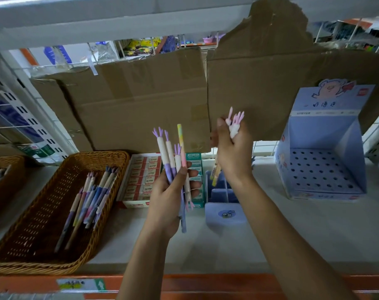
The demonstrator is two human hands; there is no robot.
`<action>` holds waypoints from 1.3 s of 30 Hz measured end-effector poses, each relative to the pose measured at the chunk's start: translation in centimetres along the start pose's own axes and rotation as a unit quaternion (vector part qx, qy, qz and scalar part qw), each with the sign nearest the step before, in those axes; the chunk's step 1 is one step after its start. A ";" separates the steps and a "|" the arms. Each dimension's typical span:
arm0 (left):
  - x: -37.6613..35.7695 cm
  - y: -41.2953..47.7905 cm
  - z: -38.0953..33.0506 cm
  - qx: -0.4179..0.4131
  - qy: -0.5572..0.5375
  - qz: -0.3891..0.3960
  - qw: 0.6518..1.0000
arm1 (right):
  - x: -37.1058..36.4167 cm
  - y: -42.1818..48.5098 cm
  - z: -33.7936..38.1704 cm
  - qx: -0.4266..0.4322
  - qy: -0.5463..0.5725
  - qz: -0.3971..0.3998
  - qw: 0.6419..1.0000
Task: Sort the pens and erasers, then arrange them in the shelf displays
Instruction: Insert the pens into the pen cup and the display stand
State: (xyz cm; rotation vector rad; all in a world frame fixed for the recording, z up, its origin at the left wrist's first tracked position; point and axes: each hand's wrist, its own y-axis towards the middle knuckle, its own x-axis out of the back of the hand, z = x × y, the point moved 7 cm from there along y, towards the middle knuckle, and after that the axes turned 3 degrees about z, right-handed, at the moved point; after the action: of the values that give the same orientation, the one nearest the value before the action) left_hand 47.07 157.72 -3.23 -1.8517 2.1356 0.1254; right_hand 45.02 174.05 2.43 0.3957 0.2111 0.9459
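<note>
Head view. The left hand (169, 198) grips a fan of purple-tipped pens (165, 152), fingers curled round the barrels. The right hand (234, 152) clasps pink-tipped pens (235, 124) in a closed fist. Both are above the middle of the shelf (292, 234). Sorting appears partly done: loose pens (93, 195) remain in the basket (97, 153) near the left edge, and the holed display box (320, 169) near the right edge holds none. Boxed erasers (141, 180) sit toward the back. The blue holder (223, 193) is partly hidden behind the wrists, so its contents are unclear.
</note>
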 end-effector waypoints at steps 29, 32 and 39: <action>-2.6 -0.6 -0.8 0.031 -0.133 0.098 0.986 | -0.1 -6.4 4.0 0.277 -0.233 0.252 0.897; -2.3 -0.9 -0.6 0.038 -0.097 0.090 0.990 | 0.2 -6.2 3.5 0.267 -0.245 0.234 0.902; -2.3 -1.6 -1.3 0.004 -0.023 0.112 0.993 | 2.2 -4.5 3.9 0.196 -0.185 0.189 0.944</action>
State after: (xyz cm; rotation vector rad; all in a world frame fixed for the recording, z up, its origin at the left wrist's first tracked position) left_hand 48.62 159.33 -1.11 -1.5841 2.3020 0.2063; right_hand 50.99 172.61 4.12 0.9993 -0.0269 1.1861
